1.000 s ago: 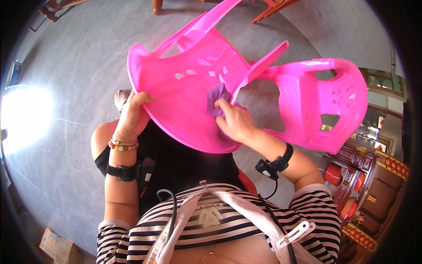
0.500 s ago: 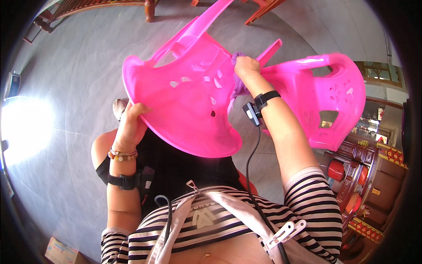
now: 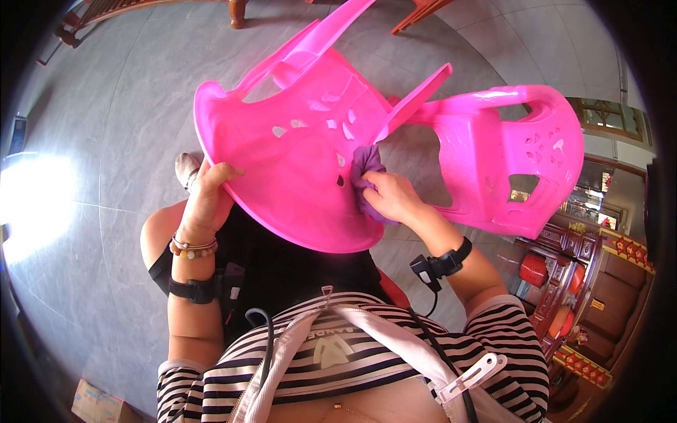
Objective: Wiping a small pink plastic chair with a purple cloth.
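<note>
A bright pink plastic chair (image 3: 282,176) lies tilted over my lap, its rounded backrest edge toward me and its legs pointing away. My left hand (image 3: 210,192) grips that edge on the left, thumb on the inner face and fingers hidden beneath. In my right hand (image 3: 386,197) is a bunched purple cloth (image 3: 366,169), pressed against the right side of the chair's backrest near its small cut-out holes. A second pink plastic chair (image 3: 486,162) stands just right of the first, behind my right wrist.
Wooden furniture legs (image 3: 238,14) stand on the grey tiled floor (image 3: 127,106) at the far side. A cardboard box (image 3: 99,403) sits at the lower left. Along the right are a brown sofa (image 3: 624,289) and carved wooden furniture with red items (image 3: 534,269).
My right hand has moved with the purple cloth from the far right side of the chair down toward me, along the backrest's right edge. My left hand keeps its hold.
</note>
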Action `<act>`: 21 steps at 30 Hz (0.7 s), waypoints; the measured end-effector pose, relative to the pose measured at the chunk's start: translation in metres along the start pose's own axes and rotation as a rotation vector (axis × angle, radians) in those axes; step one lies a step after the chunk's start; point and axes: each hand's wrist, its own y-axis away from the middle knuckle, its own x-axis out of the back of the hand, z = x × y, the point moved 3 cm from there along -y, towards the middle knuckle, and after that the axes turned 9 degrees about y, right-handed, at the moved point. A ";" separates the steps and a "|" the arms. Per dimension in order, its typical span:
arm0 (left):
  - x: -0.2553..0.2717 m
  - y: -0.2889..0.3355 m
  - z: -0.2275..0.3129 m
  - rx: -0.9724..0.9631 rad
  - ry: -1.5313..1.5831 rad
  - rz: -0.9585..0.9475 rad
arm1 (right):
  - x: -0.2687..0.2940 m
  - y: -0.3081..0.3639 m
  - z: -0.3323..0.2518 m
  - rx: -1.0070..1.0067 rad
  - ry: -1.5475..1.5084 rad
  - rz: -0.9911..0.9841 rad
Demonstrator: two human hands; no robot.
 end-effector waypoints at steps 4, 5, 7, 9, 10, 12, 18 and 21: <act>0.002 0.001 0.000 -0.022 0.056 -0.016 | 0.023 0.011 -0.001 0.217 -0.125 -0.286; -0.011 0.000 0.001 -0.009 0.087 -0.027 | 0.040 0.012 -0.004 0.168 -0.203 -0.280; -0.013 0.003 0.001 0.020 0.114 -0.071 | 0.061 -0.002 -0.023 0.203 -0.398 -0.118; -0.012 0.003 0.001 0.076 0.115 -0.050 | 0.087 -0.014 -0.052 0.214 -0.594 0.046; -0.018 0.006 0.005 0.085 0.129 -0.051 | 0.096 -0.024 -0.085 0.325 -0.546 0.143; -0.022 0.007 0.003 0.046 0.149 -0.080 | 0.088 -0.055 -0.132 0.501 -0.365 0.267; -0.011 0.011 0.000 0.064 0.156 -0.053 | 0.051 -0.121 -0.183 0.492 0.208 0.207; -0.014 0.016 0.000 0.094 0.161 -0.021 | 0.052 -0.165 -0.138 0.314 0.381 0.190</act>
